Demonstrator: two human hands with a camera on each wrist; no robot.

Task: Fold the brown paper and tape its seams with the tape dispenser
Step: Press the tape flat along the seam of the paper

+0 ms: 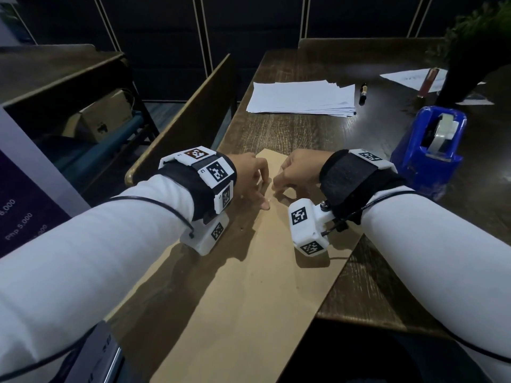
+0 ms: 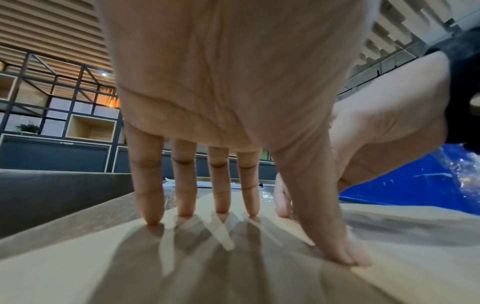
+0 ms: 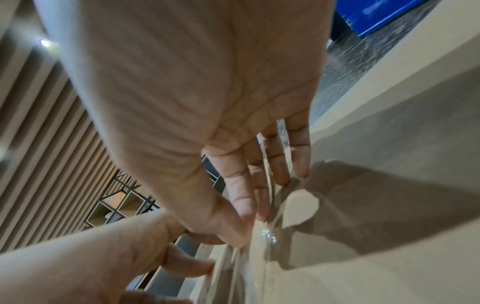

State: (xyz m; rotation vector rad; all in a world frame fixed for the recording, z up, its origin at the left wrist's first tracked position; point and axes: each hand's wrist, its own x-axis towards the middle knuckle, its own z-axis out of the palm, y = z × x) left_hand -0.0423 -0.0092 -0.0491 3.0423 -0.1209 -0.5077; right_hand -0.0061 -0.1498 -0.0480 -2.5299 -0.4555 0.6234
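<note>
both hands press flat-fingered on the brown paper (image 1: 249, 272): left hand (image 1: 250, 176), right hand (image 1: 297, 170) meet at its far end; paper runs lengthwise toward the person; tape dispenser (image 1: 431, 150) nearer right hand.

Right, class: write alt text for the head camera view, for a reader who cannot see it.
Two hands, left hand and right hand, press fingertips onto folded brown paper on a dark wooden table. A blue tape dispenser stands to the right; white sheets lie beyond.
</note>
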